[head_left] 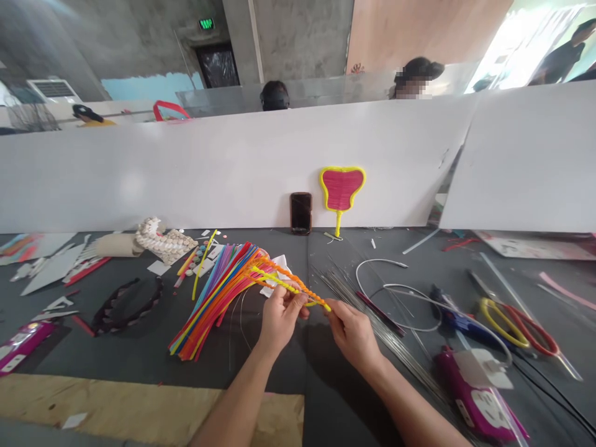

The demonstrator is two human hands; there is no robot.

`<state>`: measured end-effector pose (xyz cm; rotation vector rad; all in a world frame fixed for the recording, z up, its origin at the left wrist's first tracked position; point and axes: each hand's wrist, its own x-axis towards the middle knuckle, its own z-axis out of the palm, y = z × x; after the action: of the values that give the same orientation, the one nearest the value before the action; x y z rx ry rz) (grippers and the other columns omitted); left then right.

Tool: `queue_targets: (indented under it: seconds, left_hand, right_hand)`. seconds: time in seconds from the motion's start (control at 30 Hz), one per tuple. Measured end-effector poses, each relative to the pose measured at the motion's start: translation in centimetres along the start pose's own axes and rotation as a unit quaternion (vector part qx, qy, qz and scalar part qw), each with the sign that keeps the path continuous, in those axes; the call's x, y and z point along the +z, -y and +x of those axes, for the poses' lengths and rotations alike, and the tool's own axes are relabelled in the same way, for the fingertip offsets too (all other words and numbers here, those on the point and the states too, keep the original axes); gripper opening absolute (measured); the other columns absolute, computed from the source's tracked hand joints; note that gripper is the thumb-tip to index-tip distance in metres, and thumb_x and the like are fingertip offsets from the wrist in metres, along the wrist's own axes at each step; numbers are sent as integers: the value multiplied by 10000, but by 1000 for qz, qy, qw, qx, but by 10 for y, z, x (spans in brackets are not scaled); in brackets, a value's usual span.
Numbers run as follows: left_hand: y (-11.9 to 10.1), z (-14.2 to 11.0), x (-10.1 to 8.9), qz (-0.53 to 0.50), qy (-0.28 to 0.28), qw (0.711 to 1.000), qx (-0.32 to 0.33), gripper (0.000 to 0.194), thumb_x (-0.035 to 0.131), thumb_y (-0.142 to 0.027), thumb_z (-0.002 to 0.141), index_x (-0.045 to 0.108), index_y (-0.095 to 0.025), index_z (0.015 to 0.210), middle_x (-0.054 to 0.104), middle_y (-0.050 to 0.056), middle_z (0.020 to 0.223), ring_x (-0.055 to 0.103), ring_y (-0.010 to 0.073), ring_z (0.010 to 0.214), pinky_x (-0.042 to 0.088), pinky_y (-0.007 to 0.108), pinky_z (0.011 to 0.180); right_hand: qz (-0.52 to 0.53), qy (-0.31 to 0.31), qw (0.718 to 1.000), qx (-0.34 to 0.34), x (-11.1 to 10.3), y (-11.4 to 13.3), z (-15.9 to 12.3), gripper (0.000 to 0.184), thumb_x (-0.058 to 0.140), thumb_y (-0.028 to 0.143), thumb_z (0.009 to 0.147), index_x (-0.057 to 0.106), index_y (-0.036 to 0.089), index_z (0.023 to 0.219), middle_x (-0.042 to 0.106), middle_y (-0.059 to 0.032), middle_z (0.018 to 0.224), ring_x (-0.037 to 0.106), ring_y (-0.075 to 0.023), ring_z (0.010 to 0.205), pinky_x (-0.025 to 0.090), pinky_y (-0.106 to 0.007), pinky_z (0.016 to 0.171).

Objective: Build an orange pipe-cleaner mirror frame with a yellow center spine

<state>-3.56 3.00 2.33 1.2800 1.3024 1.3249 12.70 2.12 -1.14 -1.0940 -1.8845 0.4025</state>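
Above the dark table, both hands hold a loop of twisted orange and yellow pipe cleaners [305, 288]. My left hand [282, 316] is closed in a pinch on its yellow strand. At the pointed, yellow-wrapped end, the fingers of my right hand [351, 332] are pressed together on the loop. The loop's wide end overlaps a fanned bundle of coloured pipe cleaners [205, 313] to the left. Thin metal wires [391, 341] lie beside my right hand. A pink fan-shaped piece with a yellow fuzzy border [343, 189] leans against the white partition.
A phone [301, 213] stands against the partition [223, 174]. On the right lie scissors [503, 320], a blue glue gun [459, 316], a white cable [410, 292] and a purple power strip [482, 397]. A dark braided headband [125, 310] lies left. Other people sit beyond the partition.
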Motion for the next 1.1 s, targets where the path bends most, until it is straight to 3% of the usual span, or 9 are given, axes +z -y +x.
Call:
queue_targets:
  seconds: [0.13, 0.23, 0.37, 0.47, 0.57, 0.7, 0.83, 0.97, 1.1]
  left_hand:
    - [1, -1, -1, 6, -2, 1000, -19, 248, 625, -410, 769, 535, -179, 767, 534, -63, 527, 464, 66, 355, 369, 174, 357]
    - [1, -2, 0, -25, -4, 998, -49, 262, 632, -414, 762, 546, -167, 779, 575, -41, 572, 471, 64, 375, 365, 169, 356]
    - [-3, -1, 0, -77, 43, 994, -66, 288, 620, -405, 771, 601, -143, 889, 658, 26, 712, 535, 85, 455, 398, 178, 383]
    - [-4, 1, -1, -90, 39, 993, -66, 342, 636, -390, 760, 615, -150, 1002, 689, 60, 835, 599, 112, 532, 419, 184, 398]
    - [-2, 3, -4, -77, 23, 994, -76, 322, 662, -391, 738, 649, -142, 940, 668, 25, 660, 584, 111, 494, 400, 174, 381]
    - [0, 4, -5, -74, 1, 993, -93, 269, 680, -405, 716, 642, -139, 707, 559, -24, 435, 496, 77, 389, 344, 151, 352]
    - [0, 3, 1, -97, -33, 989, -105, 272, 684, -409, 704, 612, -148, 681, 545, -37, 411, 467, 61, 362, 314, 137, 340]
    - [0, -2, 11, -123, -29, 983, -134, 277, 691, -408, 689, 603, -145, 681, 549, -42, 423, 450, 51, 344, 282, 129, 316]
    - [1, -6, 18, -134, -19, 981, -142, 281, 711, -399, 668, 603, -142, 701, 535, -50, 405, 451, 56, 335, 285, 131, 310]
  right_hand:
    - [-37, -3, 999, -34, 0, 0, 0, 225, 415, 176, 921, 618, 201, 1014, 669, -44, 765, 631, -164, 673, 475, -253, 615]
    - [-40, -6, 998, -38, -1, -1, 0, 227, 413, 170, 919, 617, 204, 1015, 681, -47, 791, 639, -164, 693, 478, -252, 630]
    - [-13, -26, 999, 15, -5, -2, 4, 198, 433, 196, 911, 620, 199, 977, 685, -44, 794, 637, -155, 676, 472, -238, 609]
    - [8, -12, 997, 74, -6, -2, 5, 169, 453, 219, 897, 621, 198, 894, 667, -15, 713, 612, -139, 594, 448, -220, 551]
    - [5, 12, 996, 88, -6, -2, 5, 159, 462, 215, 884, 612, 204, 835, 649, -1, 670, 602, -138, 575, 432, -217, 527]
    - [-20, -8, 999, 39, -6, -3, 3, 156, 465, 198, 887, 599, 209, 966, 667, -32, 797, 631, -164, 705, 481, -249, 624]
    - [-53, -91, 994, -32, -5, -4, 3, 316, 524, 167, 858, 515, 218, 1170, 577, -105, 1097, 602, -188, 880, 522, -306, 726]
    - [-145, -94, 975, -137, -7, -2, 4, 329, 567, 90, 816, 609, 297, 1069, 476, -76, 1189, 495, -235, 1060, 483, -403, 864]
    - [-191, -88, 967, -144, -9, 0, 5, 278, 600, 85, 796, 667, 291, 971, 499, -66, 1188, 442, -267, 1104, 456, -435, 894]
